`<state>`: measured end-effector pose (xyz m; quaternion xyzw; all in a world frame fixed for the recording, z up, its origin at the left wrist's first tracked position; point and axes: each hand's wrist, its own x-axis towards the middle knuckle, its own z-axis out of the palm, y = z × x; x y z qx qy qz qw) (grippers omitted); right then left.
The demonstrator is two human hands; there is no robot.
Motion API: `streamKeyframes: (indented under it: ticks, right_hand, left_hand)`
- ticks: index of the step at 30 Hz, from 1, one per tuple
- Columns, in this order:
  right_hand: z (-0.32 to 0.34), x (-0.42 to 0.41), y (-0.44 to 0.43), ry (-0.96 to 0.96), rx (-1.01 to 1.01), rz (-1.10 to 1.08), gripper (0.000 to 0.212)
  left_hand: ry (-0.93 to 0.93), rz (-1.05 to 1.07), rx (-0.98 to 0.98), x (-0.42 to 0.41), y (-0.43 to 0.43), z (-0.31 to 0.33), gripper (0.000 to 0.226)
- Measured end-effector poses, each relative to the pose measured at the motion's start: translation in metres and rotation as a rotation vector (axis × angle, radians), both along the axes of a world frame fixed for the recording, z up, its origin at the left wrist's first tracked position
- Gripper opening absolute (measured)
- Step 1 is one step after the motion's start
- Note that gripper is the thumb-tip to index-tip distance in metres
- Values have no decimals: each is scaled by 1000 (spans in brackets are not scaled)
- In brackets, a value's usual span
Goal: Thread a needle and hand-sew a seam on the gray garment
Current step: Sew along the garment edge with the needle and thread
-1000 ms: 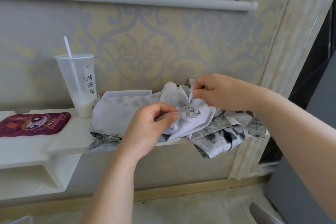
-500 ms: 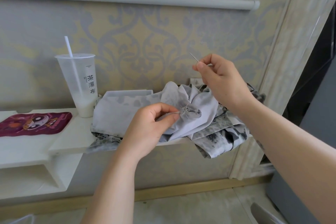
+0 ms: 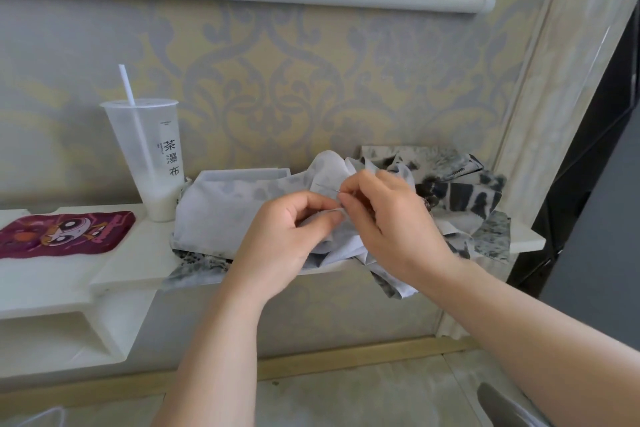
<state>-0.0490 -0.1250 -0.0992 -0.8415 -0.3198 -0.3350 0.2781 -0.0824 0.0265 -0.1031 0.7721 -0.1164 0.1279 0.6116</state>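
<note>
head view | left hand [image 3: 294, 232] pinches a fold of crumpled pale-gray printed cloth garment [image 3: 221, 215] on white shelf [image 3: 138, 253] | right hand [image 3: 391, 218], at 3 o'clock, pinches thin steel needle [image 3: 327, 187] | needle just above fold, axis 9–3, tip seemingly toward 9

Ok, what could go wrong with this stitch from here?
The needle pinched by the right hand sits close to the left hand pinching the gray garment; a prick seems possible. The plastic cup stands right beside the garment, so a hard tug might tip it.
</note>
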Motion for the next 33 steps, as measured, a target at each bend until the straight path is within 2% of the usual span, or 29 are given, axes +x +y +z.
streamKeyframes:
  ticks: [8,11,16,18,28,33]
  right_hand:
    - [-16,10,-13,112,95,73,10]
    - [-15,10,-17,178,124,81,14]
    - [-1,10,-23,299,56,97,11]
    - [10,10,-26,326,8,106,13]
    - [47,20,-37,223,-466,8,12]
    - [53,16,-32,198,-557,-18,19]
  left_hand:
    - [44,23,215,3,-6,-4,11]
    - [59,40,233,4,-6,-6,6]
    - [62,59,217,5,-5,-6,6]
    - [63,60,193,5,-4,-5,8]
    - [85,41,142,6,1,-7,10]
    - [95,37,117,5,3,-6,11]
